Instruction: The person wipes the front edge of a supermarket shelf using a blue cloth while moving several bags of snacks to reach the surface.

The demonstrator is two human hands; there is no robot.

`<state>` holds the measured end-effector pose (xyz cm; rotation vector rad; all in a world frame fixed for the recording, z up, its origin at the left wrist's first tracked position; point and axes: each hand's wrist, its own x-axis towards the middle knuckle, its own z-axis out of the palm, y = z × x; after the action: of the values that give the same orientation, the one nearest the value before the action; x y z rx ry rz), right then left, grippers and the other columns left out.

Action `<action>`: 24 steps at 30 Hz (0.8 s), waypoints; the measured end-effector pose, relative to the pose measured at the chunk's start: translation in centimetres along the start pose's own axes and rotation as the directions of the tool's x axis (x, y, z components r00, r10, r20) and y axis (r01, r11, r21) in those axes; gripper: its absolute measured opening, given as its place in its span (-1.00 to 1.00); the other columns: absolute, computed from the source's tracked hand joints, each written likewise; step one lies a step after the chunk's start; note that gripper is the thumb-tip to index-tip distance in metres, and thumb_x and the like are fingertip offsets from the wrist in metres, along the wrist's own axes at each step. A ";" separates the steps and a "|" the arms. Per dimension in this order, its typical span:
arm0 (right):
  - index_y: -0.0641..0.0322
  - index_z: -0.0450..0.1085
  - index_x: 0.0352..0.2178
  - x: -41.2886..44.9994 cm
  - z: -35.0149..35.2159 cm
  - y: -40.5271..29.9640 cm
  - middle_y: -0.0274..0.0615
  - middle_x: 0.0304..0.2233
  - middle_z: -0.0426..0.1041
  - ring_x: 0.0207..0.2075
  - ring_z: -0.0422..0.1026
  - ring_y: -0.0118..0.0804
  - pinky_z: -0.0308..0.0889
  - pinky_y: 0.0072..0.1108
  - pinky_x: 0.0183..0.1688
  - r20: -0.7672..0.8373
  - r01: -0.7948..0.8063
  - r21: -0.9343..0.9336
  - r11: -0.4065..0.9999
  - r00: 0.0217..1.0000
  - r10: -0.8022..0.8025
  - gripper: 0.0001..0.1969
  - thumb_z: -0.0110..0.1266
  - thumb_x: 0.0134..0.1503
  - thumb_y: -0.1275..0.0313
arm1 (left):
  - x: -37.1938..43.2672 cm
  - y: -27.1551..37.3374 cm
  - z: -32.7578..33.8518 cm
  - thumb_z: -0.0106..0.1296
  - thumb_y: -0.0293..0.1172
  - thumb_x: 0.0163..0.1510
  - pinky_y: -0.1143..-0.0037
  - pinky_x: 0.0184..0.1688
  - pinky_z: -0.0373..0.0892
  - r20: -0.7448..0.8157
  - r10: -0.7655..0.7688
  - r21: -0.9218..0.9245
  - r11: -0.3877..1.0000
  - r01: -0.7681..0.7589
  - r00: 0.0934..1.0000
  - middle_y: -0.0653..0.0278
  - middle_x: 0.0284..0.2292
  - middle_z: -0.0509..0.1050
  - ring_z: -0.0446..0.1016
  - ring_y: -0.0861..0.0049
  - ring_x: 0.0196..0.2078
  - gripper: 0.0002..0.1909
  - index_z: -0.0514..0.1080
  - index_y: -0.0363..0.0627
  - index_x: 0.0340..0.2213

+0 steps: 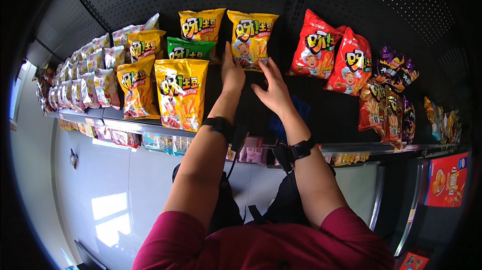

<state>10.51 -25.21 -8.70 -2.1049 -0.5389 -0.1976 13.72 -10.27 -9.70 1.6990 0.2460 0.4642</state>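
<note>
A yellow snack bag (253,40) stands at the back of the black shelf, between and just beyond my hands. My left hand (232,72) is at its lower left edge, fingers pointing up along the side; whether it grips the bag cannot be told. My right hand (274,89) is spread, fingertips at the bag's lower right corner, thumb apart. Left of it stand another yellow bag (202,25) and a green bag (191,49). A large yellow bag (180,95) stands nearer the shelf's front edge.
Two red snack bags (316,44) (350,61) lean together to the right, beside purple bags (389,63). Rows of small pale bags (107,87) fill the left side. The shelf's front rail (150,129) runs under my forearms. A small packet (73,158) lies on the floor.
</note>
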 end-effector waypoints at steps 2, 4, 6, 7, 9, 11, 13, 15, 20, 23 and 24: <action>0.09 0.12 0.20 0.0 0.1 0.1 0.13 0.29 -0.06 0.28 0.06 0.05 0.15 -0.37 0.22 0.006 0.007 -0.003 1.000 1.000 -0.007 -0.24 0.23 -0.06 0.38 | 0.2 -0.4 0.1 -0.20 -0.71 0.11 0.42 0.16 0.20 -0.003 0.020 0.035 0.999 -0.020 1.000 -0.08 0.16 0.19 0.22 0.10 0.19 -0.30 -0.03 -0.11 0.27; 0.10 0.12 0.20 0.0 0.1 -0.1 0.12 0.30 -0.08 0.28 0.06 0.05 0.14 -0.38 0.22 0.010 0.017 -0.001 1.000 1.000 -0.017 -0.24 0.23 -0.06 0.38 | 0.5 -0.8 -0.1 -0.19 -0.69 0.10 0.40 0.17 0.19 -0.008 0.019 0.075 0.997 -0.019 1.000 -0.08 0.17 0.17 0.21 0.08 0.20 -0.30 -0.03 -0.11 0.27; 0.11 0.12 0.21 -0.1 -0.3 -0.1 0.12 0.30 -0.10 0.28 0.05 0.05 0.13 -0.39 0.23 0.023 0.009 -0.022 1.000 1.000 -0.009 -0.22 0.24 -0.07 0.39 | 0.3 -0.6 0.0 -0.17 -0.68 0.10 0.38 0.18 0.19 -0.001 0.018 0.112 0.994 -0.018 1.000 -0.09 0.19 0.14 0.19 0.06 0.21 -0.30 -0.04 -0.11 0.26; 0.11 0.12 0.21 -0.2 -0.5 0.0 0.12 0.30 -0.10 0.28 0.05 0.05 0.13 -0.39 0.23 0.016 0.004 -0.026 1.000 1.000 -0.003 -0.22 0.24 -0.07 0.39 | -0.1 -0.2 0.3 -0.15 -0.67 0.09 0.37 0.21 0.15 -0.002 0.013 0.112 0.994 -0.012 1.000 -0.11 0.20 0.11 0.16 0.03 0.23 -0.29 -0.04 -0.17 0.26; 0.11 0.12 0.21 -0.3 -0.8 -0.1 0.11 0.32 -0.13 0.29 0.05 0.05 0.13 -0.39 0.23 0.033 0.009 -0.063 0.998 0.999 -0.007 -0.22 0.24 -0.07 0.39 | -0.7 0.0 0.7 -0.13 -0.67 0.08 0.36 0.23 0.12 0.011 0.008 0.114 0.993 -0.010 1.000 -0.14 0.22 0.08 0.12 0.01 0.24 -0.29 -0.05 -0.22 0.25; 0.12 0.13 0.20 -0.3 -0.5 -0.7 0.11 0.32 -0.15 0.29 0.05 0.04 0.13 -0.39 0.23 0.047 0.013 -0.065 0.998 0.999 -0.010 -0.23 0.24 -0.07 0.39 | -1.0 -0.5 0.2 -0.09 -0.66 0.05 0.33 0.27 0.05 -0.065 0.217 0.164 0.965 -0.204 0.974 -0.22 0.21 0.05 0.05 -0.05 0.27 -0.28 -0.06 -0.35 0.23; 0.13 0.17 0.18 -0.4 -0.8 -1.1 0.09 0.32 -0.15 0.28 0.07 0.05 0.15 -0.38 0.22 0.025 0.026 -0.061 0.998 0.999 -0.024 -0.26 0.24 -0.08 0.40 | -1.4 -0.4 0.3 -0.08 -0.67 0.03 0.26 0.30 -0.02 -0.090 0.323 0.213 0.930 -0.298 0.942 -0.31 0.21 0.01 0.00 -0.13 0.27 -0.27 -0.07 -0.40 0.22; 0.15 0.20 0.15 -0.7 -1.5 -1.8 0.11 0.30 -0.11 0.27 0.08 0.06 0.16 -0.37 0.21 0.001 0.039 -0.029 0.999 0.999 -0.039 -0.30 0.23 -0.08 0.43 | -2.4 -0.2 0.6 -0.08 -0.67 0.02 0.24 0.30 -0.01 -0.089 0.313 0.295 0.915 -0.275 0.946 -0.31 0.21 -0.01 0.00 -0.15 0.27 -0.25 -0.09 -0.40 0.22; 0.23 0.29 0.06 -1.6 -5.6 -5.3 -0.07 0.13 0.24 0.13 0.29 -0.21 0.27 -0.47 0.09 0.070 0.091 0.408 0.908 0.989 -0.130 -0.50 0.15 0.06 0.45 | -5.1 2.6 1.5 0.02 -0.62 -0.03 0.24 0.20 0.17 -0.003 0.334 0.211 0.921 -0.326 0.942 -0.23 0.14 0.13 0.18 -0.11 0.16 -0.29 0.04 -0.36 0.17; 0.38 0.39 -0.09 -4.1 -9.3 -12.4 -0.11 -0.17 0.49 -0.10 0.45 -0.29 0.34 -0.51 -0.07 0.269 -0.046 0.856 0.516 0.890 -0.368 -0.69 0.07 0.14 0.44 | -6.1 2.1 -0.7 0.07 -0.58 -0.03 0.26 0.19 0.19 0.052 0.601 0.330 0.744 -0.581 0.798 -0.14 0.14 0.16 0.21 -0.04 0.16 -0.29 0.10 -0.21 0.17; 0.36 0.42 -0.15 -5.7 -10.8 -14.4 -0.10 -0.23 0.50 -0.17 0.47 -0.28 0.34 -0.51 -0.12 0.311 -0.123 0.902 0.415 0.851 -0.424 -0.74 0.05 0.15 0.44 | -7.0 3.0 -0.5 0.08 -0.57 -0.01 0.26 0.20 0.18 0.073 0.558 0.292 0.781 -0.552 0.827 -0.08 0.14 0.18 0.21 -0.02 0.17 -0.31 0.14 -0.12 0.16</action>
<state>-0.33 -28.92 6.29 -0.9562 -0.9071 0.4975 6.97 -13.24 -7.87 2.0683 -0.2014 0.9192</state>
